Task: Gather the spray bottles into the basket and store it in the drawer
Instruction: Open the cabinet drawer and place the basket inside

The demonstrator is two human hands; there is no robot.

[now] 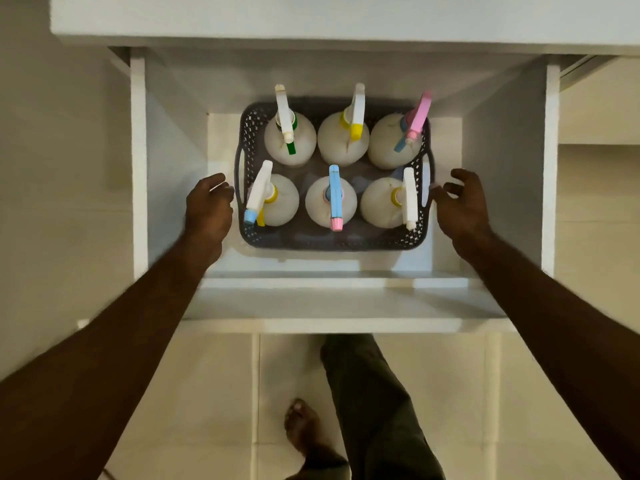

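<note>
Basket (332, 239) sits in drawer (341, 303) between left grip (209, 208) and right grip (462, 206), both loose, holding nothing; six bottles (330, 202) make it heavy, lift by side handles.

the open white drawer (502, 188) carries a grey basket (332, 239) on its floor.

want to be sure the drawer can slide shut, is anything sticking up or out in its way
Nothing visible blocks it. The basket sits wholly inside the drawer with all six spray bottles in it. The left hand and right hand are down beside the basket handles and must come out first. Whether the bottle tops clear the cabinet edge cannot be told from above.
</note>
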